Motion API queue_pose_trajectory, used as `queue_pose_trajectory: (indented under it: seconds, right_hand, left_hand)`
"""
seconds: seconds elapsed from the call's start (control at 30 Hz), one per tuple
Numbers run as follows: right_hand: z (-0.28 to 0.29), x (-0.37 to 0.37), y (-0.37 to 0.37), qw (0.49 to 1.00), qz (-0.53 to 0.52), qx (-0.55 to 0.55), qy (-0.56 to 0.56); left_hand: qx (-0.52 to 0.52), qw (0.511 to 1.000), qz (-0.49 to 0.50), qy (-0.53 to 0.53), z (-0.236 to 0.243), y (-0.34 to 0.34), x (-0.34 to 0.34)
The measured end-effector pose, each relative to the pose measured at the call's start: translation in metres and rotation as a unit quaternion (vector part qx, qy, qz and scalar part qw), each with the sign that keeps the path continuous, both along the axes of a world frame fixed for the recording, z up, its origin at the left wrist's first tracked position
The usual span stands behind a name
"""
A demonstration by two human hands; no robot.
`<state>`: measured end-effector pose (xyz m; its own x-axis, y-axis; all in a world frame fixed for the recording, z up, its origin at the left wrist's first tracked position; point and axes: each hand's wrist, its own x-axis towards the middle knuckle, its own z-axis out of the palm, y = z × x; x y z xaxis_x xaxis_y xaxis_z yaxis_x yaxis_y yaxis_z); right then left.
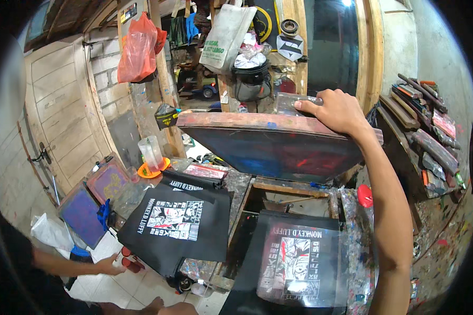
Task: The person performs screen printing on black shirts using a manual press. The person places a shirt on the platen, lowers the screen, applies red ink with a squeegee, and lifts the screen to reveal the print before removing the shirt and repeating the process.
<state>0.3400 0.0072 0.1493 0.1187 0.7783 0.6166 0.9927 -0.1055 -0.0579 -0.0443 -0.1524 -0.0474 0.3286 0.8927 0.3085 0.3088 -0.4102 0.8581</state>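
My right hand (344,111) is closed over the top edge of a screen-printing frame (231,122), which stands tilted up with its dark, red- and blue-stained mesh toward me. Next to my thumb, a grey block (291,103) shows behind the frame's edge. Below the frame, a black fabric piece (247,294) lies flat, its white and red print inside a glossy rectangle. To its left rests another black fabric piece (210,247) with a similar print. At the lower edge a partly cut-off hand (178,310) shows; whether it is my left one is unclear, and its fingers are mostly hidden.
At left, another person's hand (114,264) holds a red-and-white object beside the fabric. A clear plastic cup (151,152) stands on an orange plate (165,164). A red round lid (364,195) lies right of the frame. Squeegees and slats (431,136) crowd the right-hand shelf.
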Motion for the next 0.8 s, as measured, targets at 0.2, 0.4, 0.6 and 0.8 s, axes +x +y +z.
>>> queue_pose_trajectory:
  seconds: [0.2,0.4,0.6,0.8]
  right_hand:
    - [0.0,0.001,0.0,1.0,0.006,0.012,-0.01]
    - [-0.001,-0.001,-0.002,1.0,0.008,0.024,-0.005]
    - [0.0,-0.001,0.0,1.0,0.002,0.012,-0.009]
    - [0.002,0.001,-0.007,1.0,-0.011,0.007,-0.009]
  left_hand:
    - [-0.007,0.999,-0.03,-0.013,-0.007,0.002,-0.002]
    - [-0.012,0.998,-0.06,-0.023,-0.01,0.007,-0.003]
    - [-0.025,0.992,-0.122,-0.034,-0.012,0.007,-0.004]
    - [-0.044,0.927,-0.363,-0.081,-0.036,0.019,0.005]
